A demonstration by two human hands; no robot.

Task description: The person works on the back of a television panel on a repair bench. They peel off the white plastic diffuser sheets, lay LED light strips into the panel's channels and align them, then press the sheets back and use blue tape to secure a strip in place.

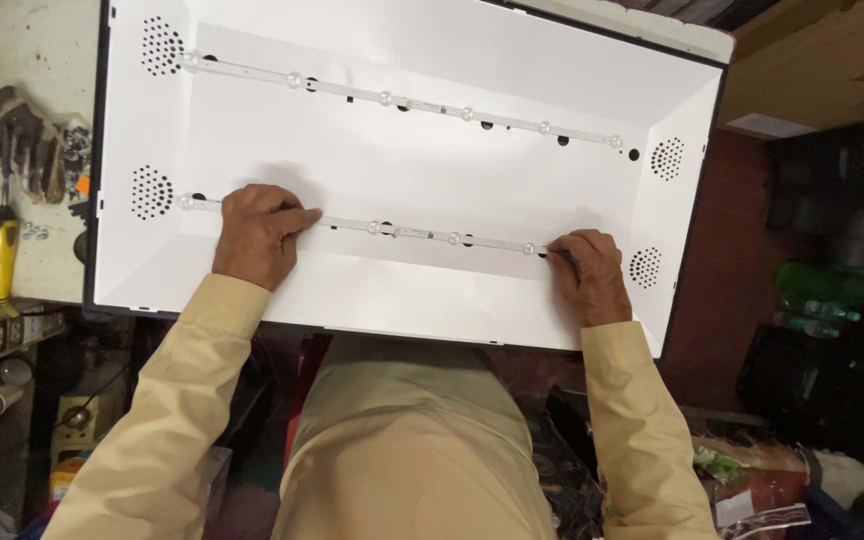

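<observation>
The lower light strip (392, 230) runs left to right across the white panel (432, 170), near its front edge. The left hand (257, 235) presses its fingers together on the strip's left part; the right hand (584, 272) pinches its right end, both arms reaching forward.

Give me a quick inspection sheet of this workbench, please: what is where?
Surface: white backlight tray with perforated corner patches.
Job's things: lower light strip with lens domes, under both hands; upper light strip lies untouched.
Clutter: yellow-handled tool and small parts at left; green bottles at right.
Hands: left hand presses the strip's left part; right hand presses its right end.
Cables: nothing seen.
Surroundings: crowded, dim workshop floor below.
</observation>
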